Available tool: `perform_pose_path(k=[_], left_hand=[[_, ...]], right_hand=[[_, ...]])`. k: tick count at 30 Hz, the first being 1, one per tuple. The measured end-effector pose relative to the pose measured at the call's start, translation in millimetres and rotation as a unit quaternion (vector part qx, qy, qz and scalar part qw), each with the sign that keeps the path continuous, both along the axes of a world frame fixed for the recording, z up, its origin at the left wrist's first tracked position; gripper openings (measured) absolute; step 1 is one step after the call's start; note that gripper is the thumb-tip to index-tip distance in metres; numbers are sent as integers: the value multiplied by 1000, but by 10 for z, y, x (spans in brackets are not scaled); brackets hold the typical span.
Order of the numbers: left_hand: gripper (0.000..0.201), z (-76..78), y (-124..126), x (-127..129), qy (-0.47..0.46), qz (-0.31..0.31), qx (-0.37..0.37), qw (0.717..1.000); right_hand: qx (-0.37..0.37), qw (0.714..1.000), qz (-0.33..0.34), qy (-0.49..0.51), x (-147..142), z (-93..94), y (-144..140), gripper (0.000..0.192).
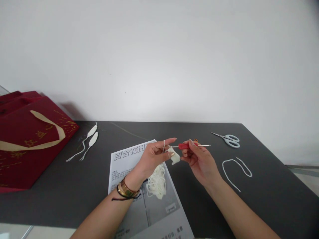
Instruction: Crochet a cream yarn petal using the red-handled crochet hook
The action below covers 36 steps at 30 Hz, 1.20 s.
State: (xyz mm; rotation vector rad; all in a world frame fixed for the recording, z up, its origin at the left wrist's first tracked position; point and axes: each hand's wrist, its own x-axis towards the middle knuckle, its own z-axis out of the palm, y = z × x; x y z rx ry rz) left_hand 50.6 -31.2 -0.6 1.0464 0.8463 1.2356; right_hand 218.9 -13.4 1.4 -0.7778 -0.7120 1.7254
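Note:
My right hand grips the red handle of a crochet hook, whose metal shaft points left toward my other hand. Between finger and thumb, my left hand pinches a small white crocheted piece. A strand of white yarn loops over the left index finger, beside the hook's tip. Whether the tip sits inside a stitch is too small to tell. Below the left hand, a loose heap of white yarn rests on a printed sheet. An orange bit shows behind the right fingers.
Grey-handled scissors and a cut length of white yarn lie to the right on the dark table. Two white crocheted pieces with tails, one a leaf-shaped piece, lie left. A red gift bag stands at far left, against a white wall.

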Motion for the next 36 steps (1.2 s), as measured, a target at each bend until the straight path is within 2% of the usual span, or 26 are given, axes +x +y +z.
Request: perform_pose_path(k=[8,11,15,20,26,30,36], left_hand=[[16,-31,-13,131,-1,99,-3,995],[21,-11,-26,158,11,124,-8,992],[34,0,-63,227,-34,148,-24,988],[37,-63,-86,304,-65,155,-17,986],[43,-135,-50,354,-65,164,-28,984],[46,-115,-34,366,-88,167,-43,981],[46,-70,-27,346,-125,142,-58,980]], right_hand=[[18,999,-12,-30,-23,-46,-11,20],[5,1000,-11,-24,-25,-53,-8,21],[-19,1000,-11,4,-12,-74,23,20],[-52,998,-13,15,5,-96,52,23],[-48,998,-42,10,-9,-77,56,24],[-27,998,-55,5,-13,-67,66,23],[-34,999,-41,3,27,-96,84,18]])
